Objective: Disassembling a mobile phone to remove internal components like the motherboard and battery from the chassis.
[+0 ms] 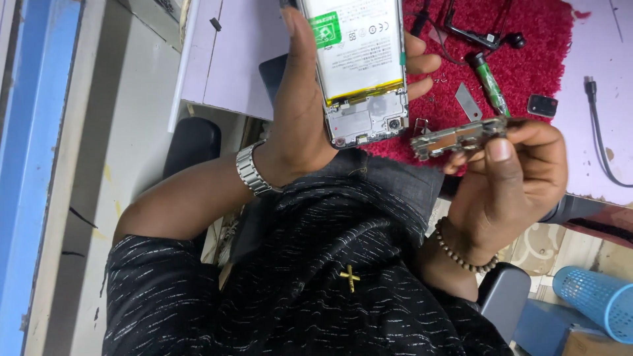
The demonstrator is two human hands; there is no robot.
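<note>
Right hand [511,178] pinches metal bracket [458,138], long axis level; opened phone [362,72] gripped in left hand [300,99], just left, apart.

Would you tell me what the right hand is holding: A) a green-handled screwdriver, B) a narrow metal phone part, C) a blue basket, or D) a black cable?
B: the right hand pinches a narrow metal phone part between fingers and thumb, while the screwdriver lies on the red mat.
</note>
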